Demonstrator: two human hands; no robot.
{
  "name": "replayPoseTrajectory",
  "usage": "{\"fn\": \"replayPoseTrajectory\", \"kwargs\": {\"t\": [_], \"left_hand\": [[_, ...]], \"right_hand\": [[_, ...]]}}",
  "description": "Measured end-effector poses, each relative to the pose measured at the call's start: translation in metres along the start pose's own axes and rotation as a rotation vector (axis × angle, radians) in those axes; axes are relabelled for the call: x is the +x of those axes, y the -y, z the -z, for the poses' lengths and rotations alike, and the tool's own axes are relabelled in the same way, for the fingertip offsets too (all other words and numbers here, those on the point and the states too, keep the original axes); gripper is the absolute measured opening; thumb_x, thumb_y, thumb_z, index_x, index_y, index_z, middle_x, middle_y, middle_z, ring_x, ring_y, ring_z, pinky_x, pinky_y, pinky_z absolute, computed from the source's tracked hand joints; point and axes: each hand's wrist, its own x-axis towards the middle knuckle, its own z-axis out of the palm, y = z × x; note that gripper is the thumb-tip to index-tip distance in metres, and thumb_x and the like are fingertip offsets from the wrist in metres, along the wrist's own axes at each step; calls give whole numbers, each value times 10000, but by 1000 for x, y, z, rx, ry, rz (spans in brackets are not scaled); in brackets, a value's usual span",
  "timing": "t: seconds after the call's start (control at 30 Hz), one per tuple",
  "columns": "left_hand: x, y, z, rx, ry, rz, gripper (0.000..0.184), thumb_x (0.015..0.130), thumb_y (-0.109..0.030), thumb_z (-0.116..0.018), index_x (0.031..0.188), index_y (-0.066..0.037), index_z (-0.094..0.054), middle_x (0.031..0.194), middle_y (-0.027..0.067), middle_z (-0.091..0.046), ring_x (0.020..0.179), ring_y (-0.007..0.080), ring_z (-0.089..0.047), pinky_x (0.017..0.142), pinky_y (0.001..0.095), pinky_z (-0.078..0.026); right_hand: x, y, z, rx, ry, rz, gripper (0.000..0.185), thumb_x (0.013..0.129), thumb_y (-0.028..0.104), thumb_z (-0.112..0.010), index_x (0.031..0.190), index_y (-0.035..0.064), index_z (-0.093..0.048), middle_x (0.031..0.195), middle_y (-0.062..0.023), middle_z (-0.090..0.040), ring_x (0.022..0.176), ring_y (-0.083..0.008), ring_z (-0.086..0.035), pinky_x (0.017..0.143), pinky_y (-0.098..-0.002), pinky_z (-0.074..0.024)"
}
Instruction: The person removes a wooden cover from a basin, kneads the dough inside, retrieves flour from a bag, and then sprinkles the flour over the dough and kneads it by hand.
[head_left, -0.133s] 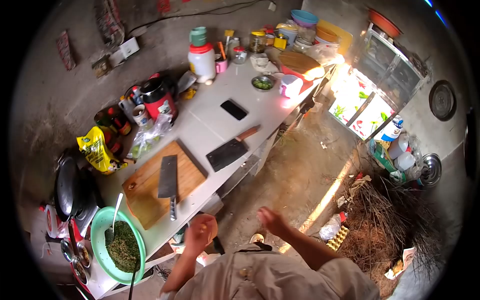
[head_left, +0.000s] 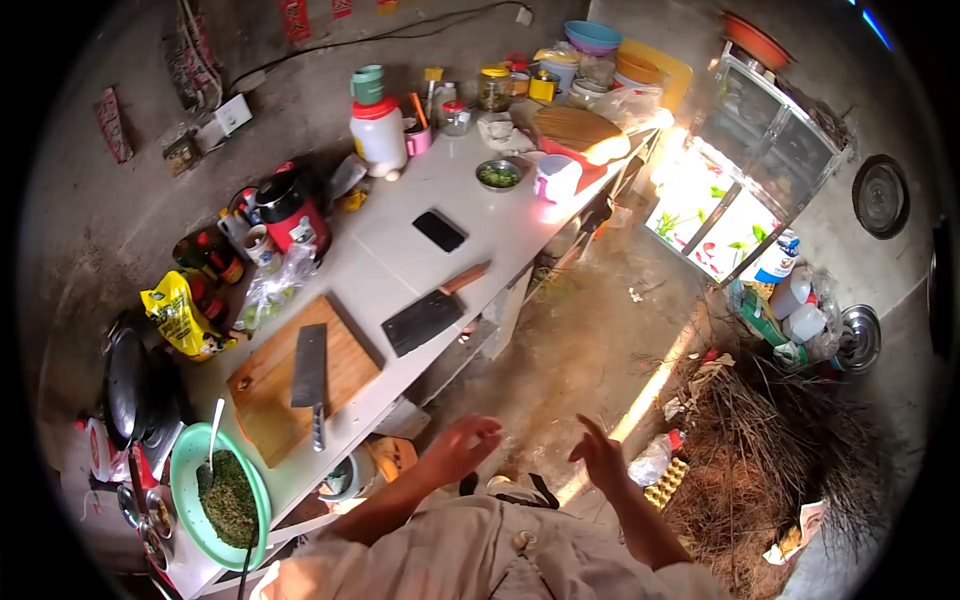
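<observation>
Two hands hang apart, neither grip holding anything visible: left hand (head_left: 467, 446) half-curled, right hand (head_left: 598, 452) loosely spread. The left is nearer the cleaver (head_left: 309, 368), which lies flat to its left on a cutting board (head_left: 350, 365) on the bench (head_left: 380, 265). Its long axis runs roughly wallward, handle overhanging the board toward the person, blade toward the wall (head_left: 110, 240).

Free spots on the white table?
Bare patch of white table between phone and cutting board; another between phone and white jug. Crowded: the wall side around the red kettle, and the end with the green basin.
</observation>
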Motion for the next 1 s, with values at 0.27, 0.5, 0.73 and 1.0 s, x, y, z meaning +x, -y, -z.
{"fn": "replayPoseTrajectory", "kwargs": {"t": [0.27,0.5,0.73,1.0], "left_hand": [[92,49,-34,166,303,108,310,834,-268,-590,998,-5,-585,902,162,-581,848,276,-580,748,347,-456],[211,125,14,293,162,107,294,806,-290,-567,870,-7,-613,870,159,-593,847,317,-553,729,395,-445],[344,204,30,484,27,144,271,806,-250,-593,957,-26,-582,890,143,-598,828,271,-583,737,365,-471],[477,191,43,-107,-27,321,188,850,-97,-543,1025,-30,-564,921,92,-602,858,184,-591,774,302,-471]], "right_hand": [[6,-76,12,36,-393,-114,272,786,13,-583,1058,12,-569,1057,-141,-524,783,-187,-613,605,-259,-517],[221,-80,51,296,-172,-108,256,829,129,-601,1067,37,-576,1045,-93,-537,785,-154,-610,617,-260,-506],[409,-69,82,734,-45,-376,288,880,291,-538,1101,107,-554,995,-25,-576,804,-150,-598,667,-301,-496],[659,-153,164,1135,-68,-387,295,858,325,-563,1064,114,-558,934,-42,-599,700,-161,-580,647,-316,-496]]}}
